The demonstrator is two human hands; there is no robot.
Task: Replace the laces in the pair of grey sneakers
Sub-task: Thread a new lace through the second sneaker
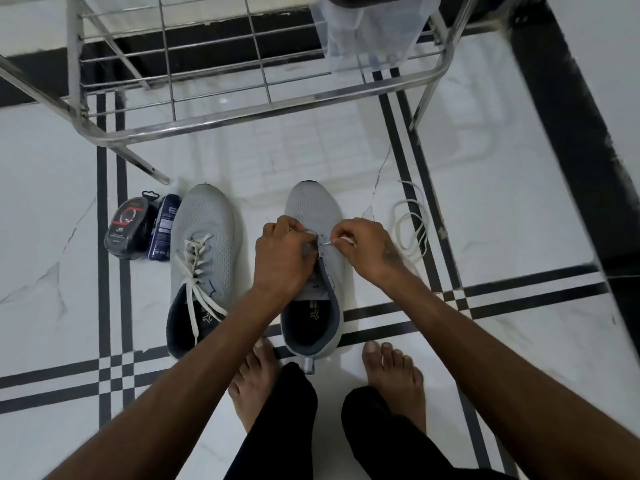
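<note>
Two grey sneakers stand side by side on the white floor. The left sneaker [204, 237] carries a loose white lace [197, 268]. The right sneaker [313, 209] shows bare eyelets. My left hand [280, 258] grips the right sneaker's eyelet flap over the tongue. My right hand [367, 247] pinches the tip of a white lace [341, 240] at an eyelet. That lace trails right into a loose coil [412, 230] on the floor.
A dark packet with a red ring [126, 225] and a dark blue box [164, 230] lie left of the sneakers. A steel wire rack [242, 109] stands just beyond. My bare feet [394, 379] are close behind the right sneaker.
</note>
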